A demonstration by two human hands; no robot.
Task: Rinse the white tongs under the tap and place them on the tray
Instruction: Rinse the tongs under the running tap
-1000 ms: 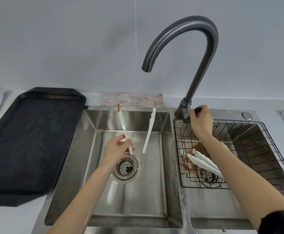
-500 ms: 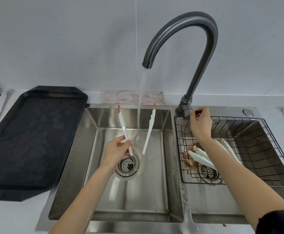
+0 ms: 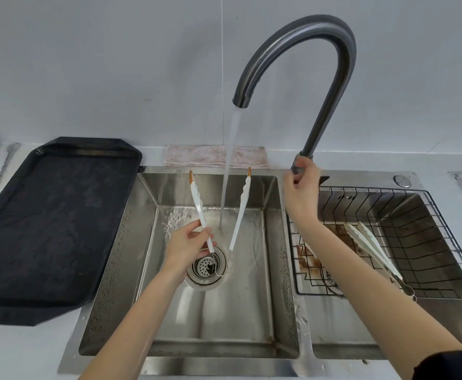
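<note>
Right hand [image 3: 301,187] now higher on tap [image 3: 334,78], water still running

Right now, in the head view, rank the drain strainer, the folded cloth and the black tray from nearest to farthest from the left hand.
From the left hand, which grips the white tongs:
1. Drain strainer, just right of it on the basin floor.
2. Folded cloth, behind the sink by the wall.
3. Black tray, left on the counter; its middle lies farthest, though its near rim rivals the cloth.

Both bare forearms reach forward. The left hand [image 3: 187,246] has its fingers and thumb pinched together, palm turned right. The right hand [image 3: 301,192] is raised higher, fingers curled downward, wrist bent.
</note>
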